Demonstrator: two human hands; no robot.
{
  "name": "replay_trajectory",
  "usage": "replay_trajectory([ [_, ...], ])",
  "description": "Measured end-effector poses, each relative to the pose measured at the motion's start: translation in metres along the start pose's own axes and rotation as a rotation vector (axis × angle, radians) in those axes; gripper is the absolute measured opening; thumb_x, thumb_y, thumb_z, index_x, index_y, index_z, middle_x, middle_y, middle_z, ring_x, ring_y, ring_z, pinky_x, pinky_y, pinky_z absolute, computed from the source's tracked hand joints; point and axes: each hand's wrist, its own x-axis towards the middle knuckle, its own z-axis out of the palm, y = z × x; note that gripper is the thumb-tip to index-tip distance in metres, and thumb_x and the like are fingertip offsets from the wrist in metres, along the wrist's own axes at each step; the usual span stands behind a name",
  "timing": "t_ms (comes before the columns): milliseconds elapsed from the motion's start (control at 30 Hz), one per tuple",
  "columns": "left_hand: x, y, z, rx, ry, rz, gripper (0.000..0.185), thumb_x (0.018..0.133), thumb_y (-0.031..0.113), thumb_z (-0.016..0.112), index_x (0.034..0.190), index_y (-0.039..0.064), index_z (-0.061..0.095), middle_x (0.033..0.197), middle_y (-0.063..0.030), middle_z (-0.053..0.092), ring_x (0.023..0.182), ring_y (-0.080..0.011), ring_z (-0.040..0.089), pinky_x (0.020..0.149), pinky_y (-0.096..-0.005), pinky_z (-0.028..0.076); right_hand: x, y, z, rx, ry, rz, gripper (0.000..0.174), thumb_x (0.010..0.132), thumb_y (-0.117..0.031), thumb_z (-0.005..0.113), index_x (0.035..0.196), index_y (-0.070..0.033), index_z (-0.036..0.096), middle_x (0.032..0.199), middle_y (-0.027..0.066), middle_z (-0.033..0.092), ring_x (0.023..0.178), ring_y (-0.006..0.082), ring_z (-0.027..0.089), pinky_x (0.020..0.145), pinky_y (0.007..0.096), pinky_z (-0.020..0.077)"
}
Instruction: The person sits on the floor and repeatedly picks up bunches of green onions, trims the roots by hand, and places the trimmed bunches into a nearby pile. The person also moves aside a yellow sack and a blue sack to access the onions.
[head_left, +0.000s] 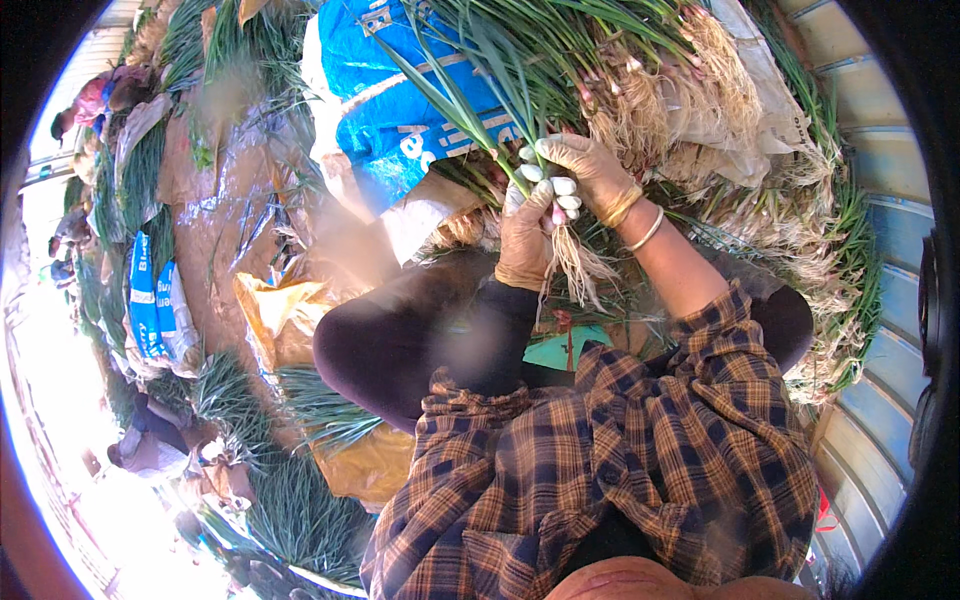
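Observation:
Green garlic plants (480, 131) with long leaves and pale hanging roots are held upright between my two gloved hands, above my crossed legs. My left hand (523, 244), in a thin tan glove with white fingertips, closes around the lower stems just above the roots. My right hand (589, 172), gloved the same way and with a pale bangle at the wrist, has its thumb and fingers on the stems a little higher up. Beyond my hands a big heap of rooted garlic plants (622, 97) lies beside a blue and white woven sack (412, 82) that bears writing.
More garlic plants (817, 300) are piled along the metal wall (877, 165) on the right. On the left are a yellow sack (289, 300), another blue and white sack (154, 307) and leafy bundles (300, 510). Several people sit at the far left, one in pink (94, 101).

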Motion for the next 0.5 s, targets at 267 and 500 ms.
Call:
replay_trajectory([
  [267, 0.003, 0.017, -0.011, 0.262, 0.198, 0.152, 0.017, 0.093, 0.003, 0.055, 0.106, 0.008, 0.044, 0.080, -0.0123, 0.064, 0.059, -0.0156, 0.059, 0.056, -0.0251, 0.051, -0.057, -0.006, -0.026, 0.162, 0.001, -0.256, 0.034, 0.097, -0.035, 0.053, 0.084, -0.004, 0.061, 0.075, 0.0035, 0.057, 0.072, 0.0128, 0.055, 0.069, 0.0282, 0.0460],
  [500, -0.005, 0.032, -0.003, 0.018, 0.081, -0.135, 0.037, 0.094, 0.014, 0.055, 0.128, 0.001, 0.051, 0.059, 0.0040, 0.044, 0.046, -0.0045, 0.039, 0.043, -0.0204, 0.033, -0.002, 0.021, -0.026, -0.999, 0.309, -0.546, 0.041, 0.088, -0.045, 0.060, 0.103, -0.007, 0.066, 0.100, 0.0166, 0.068, 0.094, 0.0369, 0.064, 0.082, 0.0455, 0.0500],
])
